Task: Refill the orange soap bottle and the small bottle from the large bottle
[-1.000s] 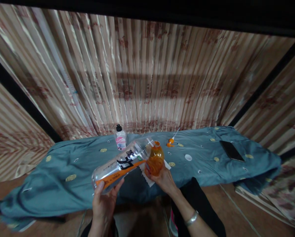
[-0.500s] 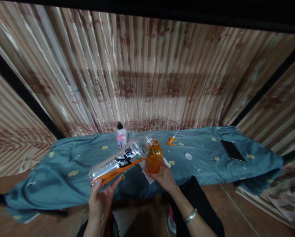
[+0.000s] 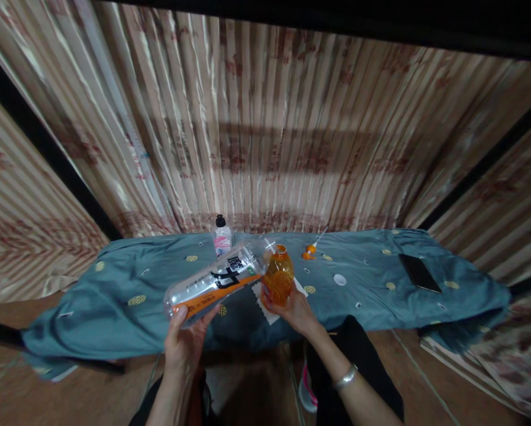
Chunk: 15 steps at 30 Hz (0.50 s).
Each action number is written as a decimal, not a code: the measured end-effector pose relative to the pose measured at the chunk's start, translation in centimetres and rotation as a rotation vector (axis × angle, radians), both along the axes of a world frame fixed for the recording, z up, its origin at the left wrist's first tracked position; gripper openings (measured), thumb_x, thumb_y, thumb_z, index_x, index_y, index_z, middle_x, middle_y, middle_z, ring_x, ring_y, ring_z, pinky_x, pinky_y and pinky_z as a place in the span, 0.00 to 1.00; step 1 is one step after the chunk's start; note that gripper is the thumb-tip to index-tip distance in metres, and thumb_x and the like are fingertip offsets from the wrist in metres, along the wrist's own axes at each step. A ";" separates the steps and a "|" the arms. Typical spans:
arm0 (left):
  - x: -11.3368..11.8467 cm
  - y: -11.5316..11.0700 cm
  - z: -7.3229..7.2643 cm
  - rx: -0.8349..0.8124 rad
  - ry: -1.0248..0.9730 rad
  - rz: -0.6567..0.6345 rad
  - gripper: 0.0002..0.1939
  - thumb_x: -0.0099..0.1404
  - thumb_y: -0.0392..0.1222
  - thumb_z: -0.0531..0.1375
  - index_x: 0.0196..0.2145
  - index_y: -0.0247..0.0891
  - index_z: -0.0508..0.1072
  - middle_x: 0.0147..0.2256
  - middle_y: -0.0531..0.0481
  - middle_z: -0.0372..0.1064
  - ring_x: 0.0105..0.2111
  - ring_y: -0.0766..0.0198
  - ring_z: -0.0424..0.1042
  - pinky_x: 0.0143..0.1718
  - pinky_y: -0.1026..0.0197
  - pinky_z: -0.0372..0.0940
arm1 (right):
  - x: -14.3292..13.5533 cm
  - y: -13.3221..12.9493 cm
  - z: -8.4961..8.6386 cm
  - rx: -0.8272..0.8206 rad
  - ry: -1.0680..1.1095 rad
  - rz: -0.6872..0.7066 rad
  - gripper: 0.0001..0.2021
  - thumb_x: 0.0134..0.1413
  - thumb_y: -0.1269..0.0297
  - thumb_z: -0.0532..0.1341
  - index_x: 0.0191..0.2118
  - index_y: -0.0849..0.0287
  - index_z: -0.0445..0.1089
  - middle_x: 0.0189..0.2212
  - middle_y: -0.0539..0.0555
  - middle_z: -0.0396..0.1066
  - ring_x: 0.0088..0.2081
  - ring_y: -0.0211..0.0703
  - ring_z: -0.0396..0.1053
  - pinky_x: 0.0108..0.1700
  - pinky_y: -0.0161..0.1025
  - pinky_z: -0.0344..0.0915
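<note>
My left hand [image 3: 187, 334] is wrapped round the base of a clear plastic bottle [image 3: 216, 283] with an orange and black label. The bottle lies tilted, its mouth toward the right and a little higher than its base. My right hand [image 3: 294, 310] grips a rounded, translucent orange bottle [image 3: 279, 277] with an open neck. The clear bottle's mouth is at the orange bottle's neck; whether they touch I cannot tell. Beyond them lies an orange pump top [image 3: 309, 252] with a thin pale tube. Under my right hand is a white paper napkin [image 3: 269, 313].
A small clear bottle [image 3: 222, 236] with a black cap and pink label stands behind the tilted bottle. To the right are a white round disc [image 3: 340, 280] and a dark phone [image 3: 420, 273]. A blue-green patterned cloth [image 3: 372, 307] covers the low table; striped curtains hang behind.
Both hands keep their hold, and the two bottles stay close together. The view has shifted slightly, and the clear bottle appears a little higher and farther right.
</note>
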State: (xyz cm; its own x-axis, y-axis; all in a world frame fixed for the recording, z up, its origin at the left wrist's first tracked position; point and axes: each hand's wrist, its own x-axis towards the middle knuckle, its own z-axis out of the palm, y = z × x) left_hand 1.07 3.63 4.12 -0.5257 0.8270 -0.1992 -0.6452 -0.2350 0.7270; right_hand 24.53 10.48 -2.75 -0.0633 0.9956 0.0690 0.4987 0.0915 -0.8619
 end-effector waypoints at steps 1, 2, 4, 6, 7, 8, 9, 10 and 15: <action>-0.1 0.0 0.0 0.000 -0.001 0.001 0.28 0.33 0.49 0.79 0.35 0.40 0.82 0.36 0.47 0.81 0.36 0.54 0.79 0.33 0.53 0.79 | 0.1 0.1 0.4 -0.013 -0.018 0.017 0.31 0.46 0.52 0.72 0.54 0.56 0.65 0.43 0.57 0.81 0.47 0.59 0.80 0.49 0.51 0.75; -0.1 0.0 0.0 -0.001 -0.002 0.001 0.28 0.33 0.49 0.79 0.34 0.40 0.82 0.35 0.47 0.81 0.36 0.54 0.79 0.33 0.54 0.79 | 0.3 0.3 0.7 -0.026 -0.034 0.033 0.31 0.45 0.53 0.73 0.54 0.55 0.66 0.43 0.56 0.82 0.47 0.58 0.80 0.49 0.51 0.75; -0.2 0.1 0.1 0.000 -0.004 0.001 0.28 0.33 0.49 0.79 0.34 0.40 0.82 0.35 0.47 0.81 0.35 0.55 0.79 0.33 0.54 0.79 | 0.6 0.5 1.3 -0.053 -0.051 0.060 0.32 0.43 0.56 0.73 0.55 0.55 0.66 0.42 0.55 0.82 0.46 0.58 0.81 0.49 0.52 0.75; -0.2 0.1 0.2 0.000 -0.002 0.000 0.28 0.33 0.49 0.79 0.34 0.40 0.81 0.34 0.48 0.81 0.34 0.55 0.79 0.33 0.53 0.80 | 0.9 0.7 1.8 -0.064 -0.038 0.086 0.32 0.42 0.58 0.74 0.55 0.55 0.67 0.42 0.54 0.82 0.46 0.58 0.81 0.48 0.52 0.75; -0.2 0.1 0.3 0.002 0.003 0.001 0.27 0.33 0.49 0.79 0.34 0.40 0.81 0.34 0.48 0.81 0.34 0.55 0.78 0.33 0.52 0.80 | 1.0 0.7 1.9 -0.059 -0.022 0.102 0.32 0.42 0.58 0.74 0.55 0.54 0.68 0.42 0.54 0.82 0.46 0.58 0.81 0.48 0.52 0.75; -0.2 0.1 0.4 0.005 0.008 0.002 0.27 0.34 0.49 0.79 0.34 0.40 0.81 0.35 0.48 0.81 0.34 0.55 0.78 0.33 0.52 0.80 | 1.1 0.7 2.1 -0.049 -0.007 0.120 0.32 0.42 0.58 0.74 0.55 0.54 0.68 0.43 0.54 0.82 0.47 0.58 0.81 0.48 0.51 0.75; -0.2 0.1 0.4 0.008 0.015 0.002 0.27 0.34 0.49 0.79 0.34 0.40 0.81 0.35 0.48 0.81 0.35 0.55 0.78 0.34 0.52 0.80 | 1.2 0.8 2.2 -0.039 0.001 0.138 0.31 0.42 0.58 0.74 0.54 0.54 0.69 0.44 0.54 0.82 0.47 0.58 0.80 0.48 0.51 0.75; -0.2 0.0 0.4 0.009 0.024 0.003 0.27 0.34 0.49 0.79 0.34 0.40 0.81 0.36 0.48 0.81 0.35 0.54 0.78 0.34 0.53 0.79 | 1.3 0.8 2.3 -0.027 0.003 0.151 0.30 0.42 0.58 0.74 0.54 0.54 0.70 0.44 0.55 0.82 0.47 0.58 0.80 0.49 0.51 0.76; -0.4 0.0 -0.1 0.013 0.049 0.004 0.27 0.37 0.49 0.78 0.38 0.41 0.82 0.37 0.46 0.81 0.38 0.52 0.79 0.35 0.51 0.80 | 1.0 0.8 2.0 0.015 0.040 0.152 0.28 0.45 0.54 0.73 0.53 0.53 0.71 0.45 0.55 0.82 0.47 0.56 0.80 0.50 0.52 0.76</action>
State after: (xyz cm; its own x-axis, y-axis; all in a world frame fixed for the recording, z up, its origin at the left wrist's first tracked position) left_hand 0.65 3.62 4.05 -0.5381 0.8271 -0.1621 -0.6080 -0.2477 0.7543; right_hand 25.51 11.24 -0.73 -0.2103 0.9735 0.0897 0.4429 0.1767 -0.8790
